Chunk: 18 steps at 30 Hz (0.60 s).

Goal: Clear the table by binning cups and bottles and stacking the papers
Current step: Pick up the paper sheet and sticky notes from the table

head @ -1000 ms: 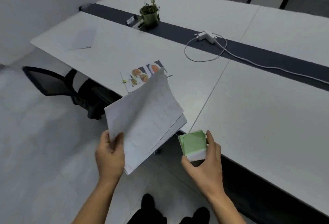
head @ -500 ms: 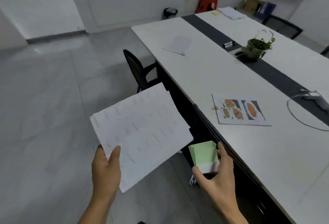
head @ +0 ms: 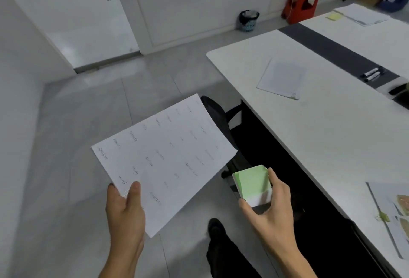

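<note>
My left hand pinches the near corner of a white printed paper sheaf, held out flat over the floor. My right hand grips a green and white carton, which looks like a small box, just off the table's near edge. A loose white sheet lies on the white table. A sheet with food photos lies at the right edge of view. Another paper stack rests on the far table end. A small black-lined bin stands by the far wall.
A black office chair is pushed under the table between me and the loose sheet. A red stool stands by the wall right of the bin. Markers lie on the table's dark centre strip. A yellow sticky note lies near the far stack.
My view has swung left and forward along the table: the bin, door and floor are now in view, the plant is out of frame. Both hands still hold the papers and carton.
</note>
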Motion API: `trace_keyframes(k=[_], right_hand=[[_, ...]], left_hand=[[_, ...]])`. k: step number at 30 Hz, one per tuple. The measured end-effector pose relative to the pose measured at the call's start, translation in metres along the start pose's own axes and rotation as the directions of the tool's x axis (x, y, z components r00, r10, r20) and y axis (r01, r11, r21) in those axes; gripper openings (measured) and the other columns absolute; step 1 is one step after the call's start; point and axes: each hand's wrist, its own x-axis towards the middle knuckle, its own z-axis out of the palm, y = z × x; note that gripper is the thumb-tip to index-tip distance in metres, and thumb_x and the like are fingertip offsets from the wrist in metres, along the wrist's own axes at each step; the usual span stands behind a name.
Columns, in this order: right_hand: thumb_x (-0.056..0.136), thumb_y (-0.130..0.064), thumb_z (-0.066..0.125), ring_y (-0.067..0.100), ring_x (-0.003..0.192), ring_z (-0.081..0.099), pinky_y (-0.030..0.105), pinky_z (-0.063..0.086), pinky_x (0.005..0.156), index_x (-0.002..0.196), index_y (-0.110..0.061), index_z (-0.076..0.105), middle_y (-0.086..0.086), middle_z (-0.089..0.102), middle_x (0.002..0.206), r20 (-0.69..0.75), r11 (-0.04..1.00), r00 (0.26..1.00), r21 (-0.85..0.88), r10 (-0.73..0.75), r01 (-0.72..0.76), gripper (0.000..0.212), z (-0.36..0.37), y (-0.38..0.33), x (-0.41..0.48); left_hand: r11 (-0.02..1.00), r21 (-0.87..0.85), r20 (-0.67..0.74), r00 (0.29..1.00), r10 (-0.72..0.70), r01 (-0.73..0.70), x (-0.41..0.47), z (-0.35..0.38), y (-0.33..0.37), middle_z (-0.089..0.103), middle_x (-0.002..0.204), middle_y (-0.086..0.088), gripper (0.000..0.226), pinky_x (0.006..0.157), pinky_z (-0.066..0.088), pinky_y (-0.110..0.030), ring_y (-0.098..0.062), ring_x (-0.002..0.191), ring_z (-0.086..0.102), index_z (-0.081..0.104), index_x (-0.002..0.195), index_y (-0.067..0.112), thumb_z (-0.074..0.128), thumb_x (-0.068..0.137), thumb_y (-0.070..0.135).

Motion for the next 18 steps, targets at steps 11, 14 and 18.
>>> trace_keyframes(k=[11, 14, 18], right_hand=[[0.063, -0.048, 0.067, -0.011, 0.114, 0.040, 0.002, 0.038, 0.080, 0.151, -0.026, 0.032, -0.008, 0.044, 0.127, 0.225, 0.982, 0.958, -0.019, -0.178, 0.187, 0.097, 0.174, -0.155, 0.267], [0.061, -0.053, 0.064, -0.009, 0.110, 0.043, 0.008, 0.042, 0.075, 0.150, -0.031, 0.032, -0.012, 0.042, 0.124, 0.244, 0.977, 0.952, -0.057, -0.184, 0.204, 0.097, 0.228, -0.169, 0.323], [0.062, -0.046, 0.075, -0.007, 0.102, 0.051, 0.014, 0.044, 0.075, 0.149, -0.034, 0.035, -0.018, 0.038, 0.122, 0.199, 0.982, 0.967, -0.071, -0.158, 0.176, 0.097, 0.305, -0.188, 0.403]], left_hand=[[0.996, -0.065, -0.306, 0.951, 0.043, -0.066, 0.256, 0.012, 0.083, 0.067, 0.108, 0.023, 0.033, 0.084, 0.047, -0.027, 0.003, 0.100, 0.064, 0.056, 0.110, 0.043, 0.050, 0.102, 0.011], [0.993, -0.110, -0.331, 0.944, 0.012, -0.051, 0.331, 0.024, 0.076, 0.070, 0.101, 0.024, 0.042, 0.081, 0.048, -0.025, 0.004, 0.096, 0.066, 0.059, 0.099, 0.049, 0.049, 0.101, 0.009], [0.991, -0.129, -0.300, 0.954, -0.006, -0.034, 0.459, 0.053, 0.079, 0.067, 0.098, 0.015, 0.032, 0.074, 0.048, -0.028, -0.008, 0.092, 0.065, 0.057, 0.094, 0.040, 0.051, 0.100, 0.009]])
